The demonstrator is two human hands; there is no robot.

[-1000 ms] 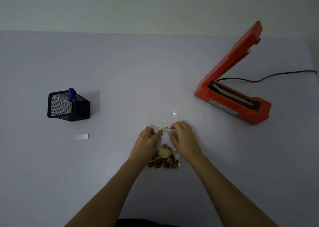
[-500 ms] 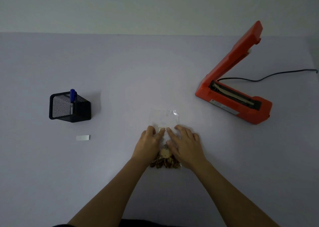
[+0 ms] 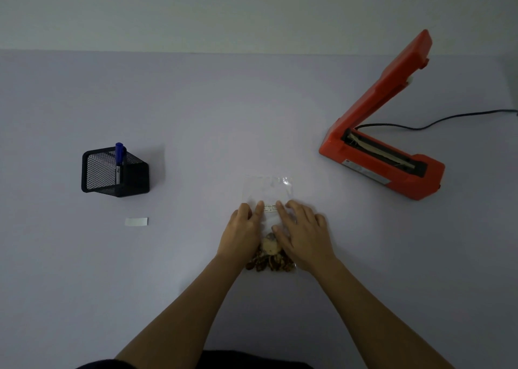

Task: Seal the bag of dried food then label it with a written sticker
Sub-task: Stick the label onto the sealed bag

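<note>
A clear plastic bag lies flat on the table in front of me, with brown dried food bunched at its near end. A small written sticker sits on the bag's middle. My left hand lies flat on the bag's left side, a fingertip touching the sticker's left end. My right hand lies flat on the right side, its index fingertip on the sticker's right end. Both hands press down with fingers spread and grip nothing.
An orange heat sealer stands at the right with its arm raised and a black cord running off right. A black mesh pen holder with a blue pen stands at the left. A white sticker backing strip lies near it.
My right hand has flattened and spread over the bag's right side. Both fingertips have closed in on the sticker's ends. The bag has stayed in place.
</note>
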